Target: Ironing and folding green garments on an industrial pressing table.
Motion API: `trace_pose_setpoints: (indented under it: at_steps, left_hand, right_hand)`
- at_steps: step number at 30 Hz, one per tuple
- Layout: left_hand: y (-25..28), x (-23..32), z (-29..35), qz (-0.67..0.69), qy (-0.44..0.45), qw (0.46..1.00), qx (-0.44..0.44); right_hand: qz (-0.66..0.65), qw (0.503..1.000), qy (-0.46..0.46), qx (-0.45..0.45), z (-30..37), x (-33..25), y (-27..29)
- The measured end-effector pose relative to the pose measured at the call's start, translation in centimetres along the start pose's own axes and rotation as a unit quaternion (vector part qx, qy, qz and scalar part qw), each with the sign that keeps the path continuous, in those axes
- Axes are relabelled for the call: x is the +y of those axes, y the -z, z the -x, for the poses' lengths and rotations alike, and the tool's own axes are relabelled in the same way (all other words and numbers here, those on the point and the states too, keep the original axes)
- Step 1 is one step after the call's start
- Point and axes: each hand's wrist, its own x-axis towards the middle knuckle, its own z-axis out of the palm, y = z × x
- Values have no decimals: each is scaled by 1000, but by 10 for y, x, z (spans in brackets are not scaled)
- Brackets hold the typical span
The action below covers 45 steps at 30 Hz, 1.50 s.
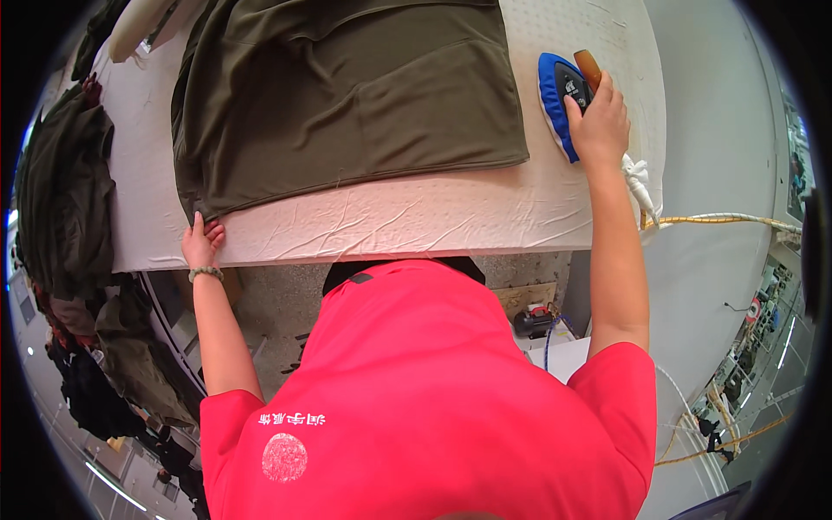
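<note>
A dark olive garment [416, 104] lies spread over a padded white ironing table [347, 221], with loose folds on its left half and a flatter right half. At its lower left corner my left hand [203, 241] pinches the hem between thumb and fingers. To the right of the garment, an iron [555, 100] with a blue rim and a brown handle rests on the table cover. My right hand [600, 121] is closed round the handle, apart from the cloth. The palm hides part of the handle.
More dark garments [65, 191] hang over the table's left end. A knotted white cloth [637, 182] and a yellowish hose [728, 219] are at the right edge. A black and red machine [533, 321] stands on the floor below, beside a blue cord.
</note>
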Motion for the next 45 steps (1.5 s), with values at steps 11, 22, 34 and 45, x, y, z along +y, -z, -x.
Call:
trace_pose_setpoints:
  at_steps: [11,22,34,45]
  left_hand:
    - [20,-4,0,26,9,1000,7]
    - [33,43,-7,-146,29,977,-155]
    - [38,15,-4,20,-69,977,-203]
    - [39,10,-8,-24,-145,974,-173]
  right_hand:
    - [-248,790,-225,-514,-13,23,51]
    - [-162,898,-66,-403,74,-54,101]
    - [-213,861,106,-450,78,-374,123]
    - [-166,868,98,-458,76,-424,136]
